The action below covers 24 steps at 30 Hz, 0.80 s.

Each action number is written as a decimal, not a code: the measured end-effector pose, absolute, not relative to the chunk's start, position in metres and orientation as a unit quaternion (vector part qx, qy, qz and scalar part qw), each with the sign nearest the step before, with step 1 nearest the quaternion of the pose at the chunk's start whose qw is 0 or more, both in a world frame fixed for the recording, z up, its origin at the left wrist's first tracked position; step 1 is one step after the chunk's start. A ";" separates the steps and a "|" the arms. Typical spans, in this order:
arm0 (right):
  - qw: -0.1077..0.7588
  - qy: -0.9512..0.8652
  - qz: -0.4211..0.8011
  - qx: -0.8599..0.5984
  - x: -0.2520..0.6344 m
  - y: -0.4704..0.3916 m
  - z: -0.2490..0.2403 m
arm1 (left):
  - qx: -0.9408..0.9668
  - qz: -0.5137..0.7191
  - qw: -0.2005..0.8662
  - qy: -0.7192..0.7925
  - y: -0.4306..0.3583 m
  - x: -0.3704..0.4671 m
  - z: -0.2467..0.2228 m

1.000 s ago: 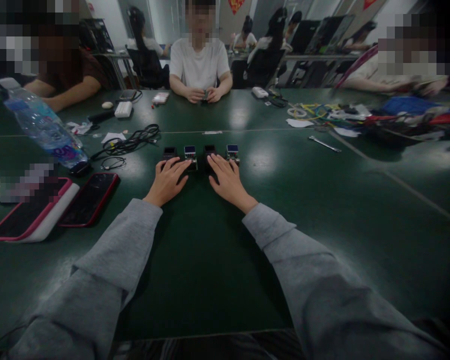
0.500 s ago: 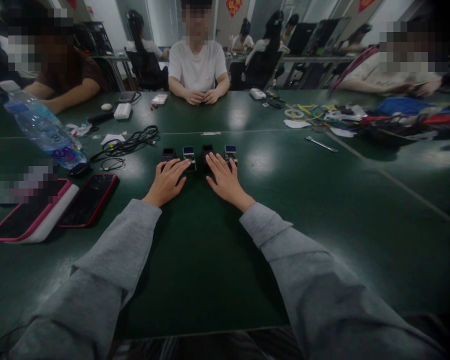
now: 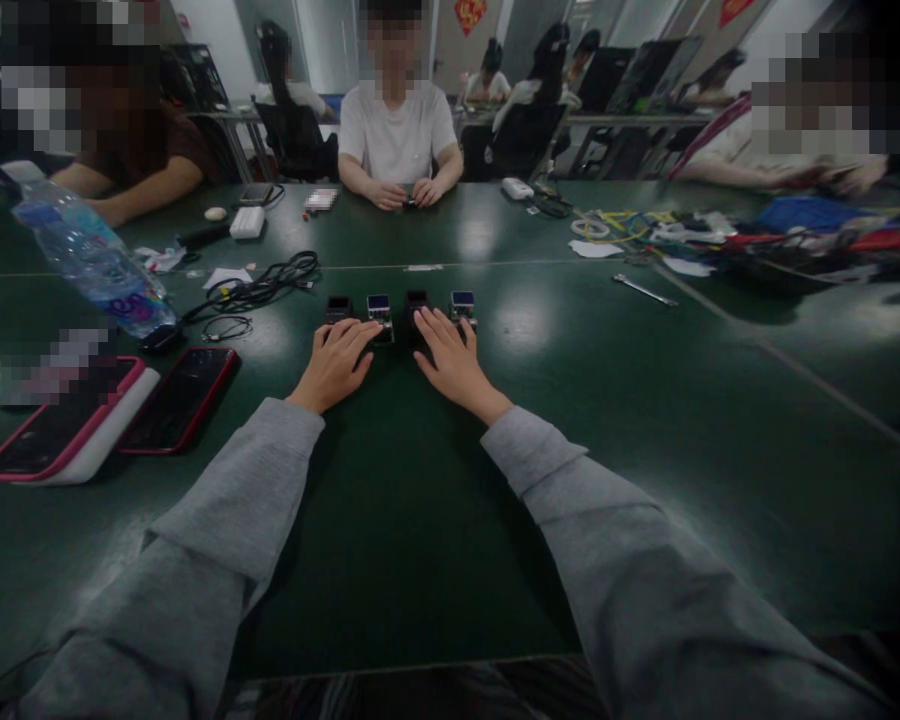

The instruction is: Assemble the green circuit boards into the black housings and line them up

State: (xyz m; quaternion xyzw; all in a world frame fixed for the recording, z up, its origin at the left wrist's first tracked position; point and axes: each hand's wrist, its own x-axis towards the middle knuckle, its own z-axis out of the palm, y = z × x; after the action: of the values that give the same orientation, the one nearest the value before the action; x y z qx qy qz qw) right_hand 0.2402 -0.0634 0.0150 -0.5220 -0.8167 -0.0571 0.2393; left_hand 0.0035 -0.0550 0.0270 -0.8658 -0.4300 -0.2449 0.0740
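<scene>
Four small devices would be too exact a count, so: several small screened devices stand in a row on the green table. My left hand lies with fingers stretched over a black-cased device and a bare circuit board with a small screen. Over a second black-cased device and a second circuit board with a screen rests my right hand, fingers spread. Both hands cover the near parts of these devices, and neither is closed around one. Whether the fingers press anything is hidden.
At left are phones, a tilted water bottle and a black cable. A wrench and tangled wires lie at right. A person sits opposite, hands around a small dark object.
My hands stay in place over the devices. The view has shifted very slightly. Across the table, the person's hands have moved a little around the small dark object.
</scene>
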 end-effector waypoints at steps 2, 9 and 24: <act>0.268 -0.806 -0.054 -0.526 0.241 -0.063 0.017 | -0.858 -0.257 0.075 -0.438 -0.056 0.004 0.028; 0.404 -0.680 -0.052 -0.609 0.263 -0.043 0.010 | -0.781 -0.343 0.081 -0.515 -0.049 0.000 0.023; 0.443 -0.703 0.095 -0.548 0.291 -0.011 -0.012 | -0.767 -0.386 -0.014 -0.512 -0.025 -0.015 0.007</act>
State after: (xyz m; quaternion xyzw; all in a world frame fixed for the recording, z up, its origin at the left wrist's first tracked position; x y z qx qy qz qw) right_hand 0.2907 -0.0106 -0.0122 -0.5482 -0.7032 0.0950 0.4427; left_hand -0.0151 -0.0254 0.0072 -0.7670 -0.5121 -0.3864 -0.0144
